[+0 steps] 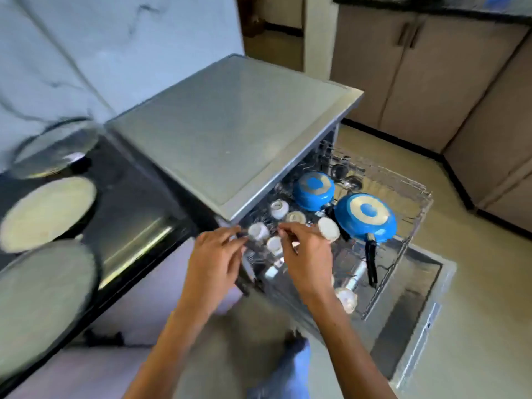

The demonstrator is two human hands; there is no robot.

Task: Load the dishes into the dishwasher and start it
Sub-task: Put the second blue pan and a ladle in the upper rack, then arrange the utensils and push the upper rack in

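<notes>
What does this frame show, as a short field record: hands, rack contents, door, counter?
left hand: at the rack's near edge, pinching something small, blurred
right hand: over the white cups, fingers curled
rack: pulled out, two blue pans upside down
door: open
counter: three round plates

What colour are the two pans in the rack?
Blue, with pale rings on their upturned bases: pans and, head view.

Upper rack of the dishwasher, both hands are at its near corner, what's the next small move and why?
Probably settle the white cup that the left hand and right hand are reaching at into the upper rack. It looks loosely placed, and plates wait on the counter.
</notes>
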